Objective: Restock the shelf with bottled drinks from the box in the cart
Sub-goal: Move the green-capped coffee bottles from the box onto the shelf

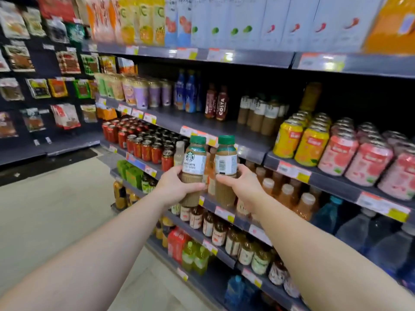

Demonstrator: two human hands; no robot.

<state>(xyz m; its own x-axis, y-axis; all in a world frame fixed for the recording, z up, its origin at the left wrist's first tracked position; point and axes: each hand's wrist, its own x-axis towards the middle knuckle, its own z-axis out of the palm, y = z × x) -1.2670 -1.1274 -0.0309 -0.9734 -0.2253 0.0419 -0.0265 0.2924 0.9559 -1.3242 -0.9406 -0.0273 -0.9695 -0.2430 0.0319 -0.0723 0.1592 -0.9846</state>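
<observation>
Shelf (215, 129) ahead holds coffee bottles (258, 113); left grip (177, 187) and right grip (242, 185) each clasp a latte bottle (194, 162).

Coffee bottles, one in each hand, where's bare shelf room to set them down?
Bare shelf lies between the Costa bottles and the matching coffee bottles, plus the strip in front. The yellow and pink cans are packed tight, as are the red cans.
</observation>
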